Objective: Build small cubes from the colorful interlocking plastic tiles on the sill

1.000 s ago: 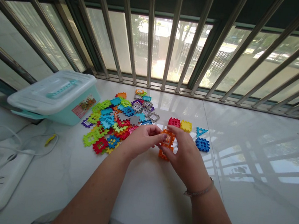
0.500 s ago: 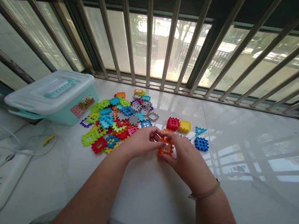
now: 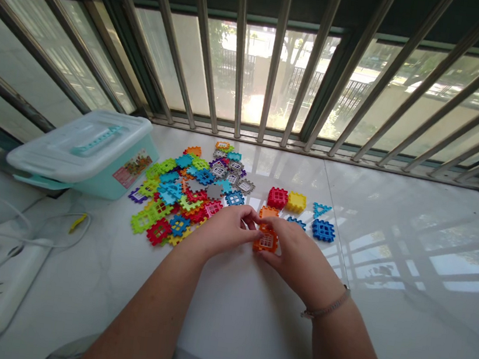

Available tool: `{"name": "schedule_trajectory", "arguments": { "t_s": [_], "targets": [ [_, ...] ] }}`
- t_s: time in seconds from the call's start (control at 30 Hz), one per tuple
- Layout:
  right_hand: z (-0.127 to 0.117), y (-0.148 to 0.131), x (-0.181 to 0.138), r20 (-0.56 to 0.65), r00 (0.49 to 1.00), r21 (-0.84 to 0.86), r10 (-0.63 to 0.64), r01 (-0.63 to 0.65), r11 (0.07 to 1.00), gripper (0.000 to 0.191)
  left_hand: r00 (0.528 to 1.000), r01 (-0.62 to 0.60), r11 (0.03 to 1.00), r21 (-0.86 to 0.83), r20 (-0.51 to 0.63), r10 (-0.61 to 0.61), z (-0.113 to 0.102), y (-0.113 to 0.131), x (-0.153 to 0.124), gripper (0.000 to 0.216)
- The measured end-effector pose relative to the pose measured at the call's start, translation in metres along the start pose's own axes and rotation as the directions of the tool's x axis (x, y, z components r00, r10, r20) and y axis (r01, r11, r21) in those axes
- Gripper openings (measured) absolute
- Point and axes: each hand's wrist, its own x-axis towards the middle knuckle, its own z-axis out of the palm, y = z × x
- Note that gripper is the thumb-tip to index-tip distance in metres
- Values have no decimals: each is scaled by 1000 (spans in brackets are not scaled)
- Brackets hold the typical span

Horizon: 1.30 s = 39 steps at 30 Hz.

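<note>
Between my two hands is an orange interlocking building block (image 3: 266, 243) with a white window grid, and another orange block piece (image 3: 268, 213) sits just behind it. My left hand (image 3: 229, 225) pinches at the left side of the orange block with curled fingers. From the right, my right hand (image 3: 300, 252) grips the same block between thumb and fingers; part of the block is hidden by the fingers. Behind the hands stand a red block (image 3: 277, 197) and a yellow block (image 3: 296, 202). A blue block (image 3: 323, 230) and a light-blue triangle piece (image 3: 321, 210) lie to the right.
A heap of mixed interlocking pieces (image 3: 197, 185) spreads to the left of the hands. Farther left stands a lidded teal storage box (image 3: 105, 156). A white power strip (image 3: 0, 283) with cables lies at the lower left. Metal bars (image 3: 275, 60) line the window behind.
My right hand has shifted slightly, baring more of the rear orange piece and a blue piece behind the hand. Both hands stay at the orange block.
</note>
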Motion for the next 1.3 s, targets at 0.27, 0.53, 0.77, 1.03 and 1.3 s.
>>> {"name": "schedule_trajectory", "arguments": {
  "t_s": [0.27, 0.53, 0.77, 1.03, 1.3],
  "targets": [
    [2, -2, 1, 74, 996, 32, 53, -56, 998, 55, 1000, 20, 999, 42, 5, -20, 0, -3, 2, 32],
    [0, -4, 2, 113, 990, 46, 87, -92, 995, 56, 999, 32, 998, 57, 19, -33, 1, -4, 1, 31],
    [3, -4, 4, 143, 984, 49, 109, -117, 992, 57, 998, 48, 996, 69, 31, -50, 2, -5, 2, 32],
    [7, -5, 5, 193, 967, 16, 164, -170, 985, 54, 989, 90, 996, 21, 120, -92, 6, -7, 3, 38],
    [8, -7, 3, 195, 968, 9, 158, -163, 987, 55, 980, 48, 991, 128, 185, -71, 4, 1, -1, 31]
  ]
}}
